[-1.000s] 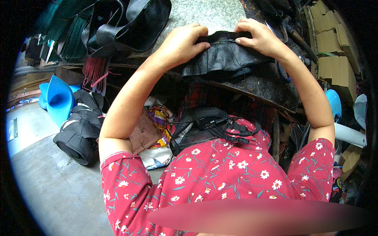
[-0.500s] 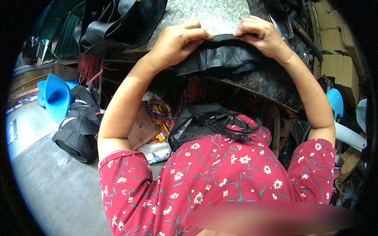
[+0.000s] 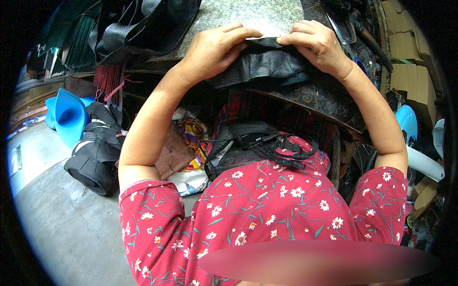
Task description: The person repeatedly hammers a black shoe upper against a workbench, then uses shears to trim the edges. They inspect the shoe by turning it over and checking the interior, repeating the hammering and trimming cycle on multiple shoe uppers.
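Observation:
A black grained leather piece [image 3: 272, 66] hangs over the near edge of a speckled stone slab [image 3: 243, 16]. Its top edge is folded into a narrow strip. My left hand [image 3: 214, 50] is at the left part of that edge, thumb tucked under and index finger stretched along the top. Opposite it, my right hand [image 3: 317, 45] pinches the fold between thumb and curled fingers. The underside of the leather is out of sight.
More black leather pieces [image 3: 143, 28] lie at the slab's left. Scissors [image 3: 338, 31] are beyond my right hand. Red strands [image 3: 109, 78] hang under the table edge. Black padded items [image 3: 95, 157] and a blue object [image 3: 69, 117] are on the left; cardboard [image 3: 410, 78] is stacked right.
My right hand has shifted slightly left along the folded edge, its thumb now on top. My left index finger has straightened and reaches further right.

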A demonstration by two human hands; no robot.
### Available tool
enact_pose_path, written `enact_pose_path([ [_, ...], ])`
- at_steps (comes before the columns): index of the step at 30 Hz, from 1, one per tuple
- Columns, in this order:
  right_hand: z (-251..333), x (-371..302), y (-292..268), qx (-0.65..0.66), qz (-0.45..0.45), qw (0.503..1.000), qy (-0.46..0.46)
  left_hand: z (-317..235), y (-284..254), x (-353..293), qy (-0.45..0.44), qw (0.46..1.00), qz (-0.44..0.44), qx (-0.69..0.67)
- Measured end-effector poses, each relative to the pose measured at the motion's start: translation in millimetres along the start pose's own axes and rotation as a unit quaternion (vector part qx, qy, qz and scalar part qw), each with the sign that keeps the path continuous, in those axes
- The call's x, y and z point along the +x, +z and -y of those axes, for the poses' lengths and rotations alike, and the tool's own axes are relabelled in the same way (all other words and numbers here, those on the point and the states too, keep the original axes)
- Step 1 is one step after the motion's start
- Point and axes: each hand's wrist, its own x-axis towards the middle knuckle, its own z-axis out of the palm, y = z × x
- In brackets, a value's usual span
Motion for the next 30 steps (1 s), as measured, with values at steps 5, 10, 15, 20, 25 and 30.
enact_pose_path([
  [5, 5, 6, -7, -0.010, 0.025, 1.000, 0.003, -2, 0, -1, 0.030, 0.998, 0.029, 0.054],
  [10, 21, 12, -8, -0.161, -0.026, 0.983, -0.087, -5, 1, -2, 0.023, 0.994, 0.044, 0.099],
  [15, 23, 8, 4, -0.133, -0.017, 0.990, -0.045, -7, 5, -2, 0.019, 0.993, 0.048, 0.103],
  [20, 12, 6, 13, 0.025, -0.028, 0.998, 0.040, -4, 10, -5, 0.034, 0.994, 0.023, 0.105],
  [25, 22, 7, 10, -0.115, 0.004, 0.993, -0.019, 0, 17, -7, 0.038, 0.992, -0.013, 0.116],
  [30, 13, 25, -8, 0.127, 0.063, 0.988, 0.059, -7, 17, -5, 0.056, 0.985, -0.063, 0.149],
])
